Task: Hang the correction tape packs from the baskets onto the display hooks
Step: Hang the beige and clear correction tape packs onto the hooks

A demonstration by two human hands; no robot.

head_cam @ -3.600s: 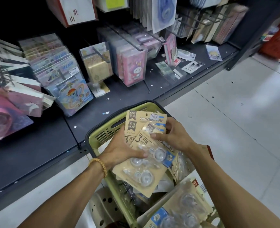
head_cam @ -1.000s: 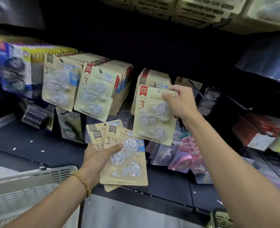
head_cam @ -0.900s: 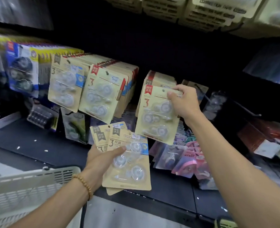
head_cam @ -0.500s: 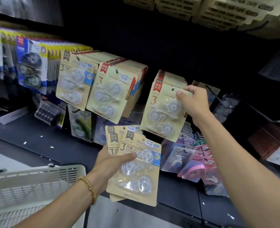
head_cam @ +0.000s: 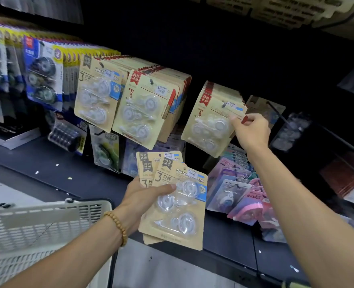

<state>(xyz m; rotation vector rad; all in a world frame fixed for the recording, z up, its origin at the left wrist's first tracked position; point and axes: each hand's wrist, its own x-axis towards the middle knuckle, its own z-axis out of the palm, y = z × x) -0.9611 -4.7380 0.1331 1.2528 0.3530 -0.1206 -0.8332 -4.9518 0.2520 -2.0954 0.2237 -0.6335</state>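
Setting: dark shop shelving (head_cam: 47, 175) with rows of hanging stationery packs under dim light.
Left hand: the left hand (head_cam: 144, 199) grips a fanned stack of correction tape packs (head_cam: 176, 204), thumb laid across the front blister, fingers behind the cards; a bead bracelet (head_cam: 117, 227) sits on the wrist.
Held packs: tan cards, each with three clear dispensers, held upright in front of the shelf edge, below the hanging rows.
Right hand: the right hand (head_cam: 252, 132) is raised to the front pack on the right hook (head_cam: 211, 119), thumb and fingertips pinching that card's right edge.
Right hook: the front pack hangs tilted, its lower end swung toward the camera, with more of the same cards stacked behind it.
Other hooks: two full rows of similar tan packs (head_cam: 130, 104) hang to the left, and blue and yellow packs (head_cam: 43, 73) further left.
Basket: a white plastic basket (head_cam: 47, 223) stands at lower left, just beside the left forearm.
Lower shelf: pink and purple packets (head_cam: 244, 196) lie beneath the right arm.
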